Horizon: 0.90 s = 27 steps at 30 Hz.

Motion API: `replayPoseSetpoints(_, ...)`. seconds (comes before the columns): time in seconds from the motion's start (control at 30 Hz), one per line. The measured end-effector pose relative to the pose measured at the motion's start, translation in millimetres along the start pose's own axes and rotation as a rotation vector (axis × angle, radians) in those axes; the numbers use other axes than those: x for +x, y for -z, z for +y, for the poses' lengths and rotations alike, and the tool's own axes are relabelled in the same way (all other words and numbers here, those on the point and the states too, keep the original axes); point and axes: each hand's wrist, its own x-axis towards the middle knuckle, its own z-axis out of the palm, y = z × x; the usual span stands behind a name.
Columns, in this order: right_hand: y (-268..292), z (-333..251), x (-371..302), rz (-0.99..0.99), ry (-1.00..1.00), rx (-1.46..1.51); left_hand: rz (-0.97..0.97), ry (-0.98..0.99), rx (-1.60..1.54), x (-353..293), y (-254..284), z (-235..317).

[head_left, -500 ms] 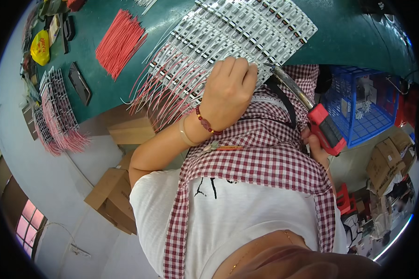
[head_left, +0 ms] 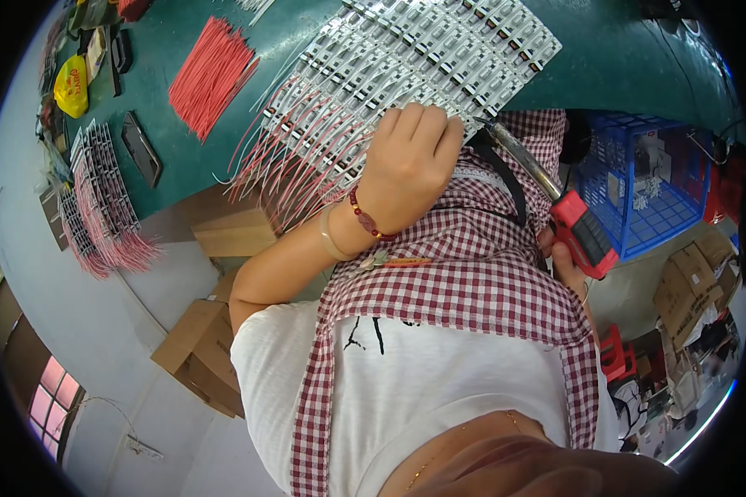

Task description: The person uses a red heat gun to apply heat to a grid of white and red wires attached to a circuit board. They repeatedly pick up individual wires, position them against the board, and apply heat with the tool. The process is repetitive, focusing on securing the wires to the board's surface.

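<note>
A panel of small repeated circuit boards (head_left: 439, 58) lies on the green table at its near edge. Red and white wires (head_left: 294, 161) hang off its left part toward me. My left hand (head_left: 410, 161) is closed at the panel's near edge, knuckles up; its fingertips are hidden beneath, so what they pinch does not show. At the right, my right hand (head_left: 565, 263) grips a soldering iron (head_left: 584, 232) with a red and black handle, partly hidden behind the iron and the apron. The iron's dark tip points at the panel's edge, just right of my left hand.
A bundle of red wires (head_left: 211, 79) lies on the green table (head_left: 613, 74). Farther left are a dark phone-like slab (head_left: 142, 149), wired board panels (head_left: 108, 195) and a yellow bag (head_left: 71, 86). A blue plastic basket (head_left: 630, 190) stands right, cardboard boxes (head_left: 195, 356) lower left.
The board panel has shifted slightly up and left. The soldering iron has moved a little to the right and down, and my left hand has moved only slightly, staying closed.
</note>
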Motion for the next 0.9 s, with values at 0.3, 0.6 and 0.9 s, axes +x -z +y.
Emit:
replayPoseSetpoints(0.3,0,14,-4,0.006,0.09,-0.268,-0.006,0.023,0.034,0,-8,5)
replayPoseSetpoints(0.6,-3,9,-4,0.041,0.087,-0.153,-0.019,0.032,0.042,1,-7,7)
replayPoseSetpoints(0.9,-3,-4,-3,0.045,-0.023,0.047,-0.047,0.038,0.075,2,-7,11)
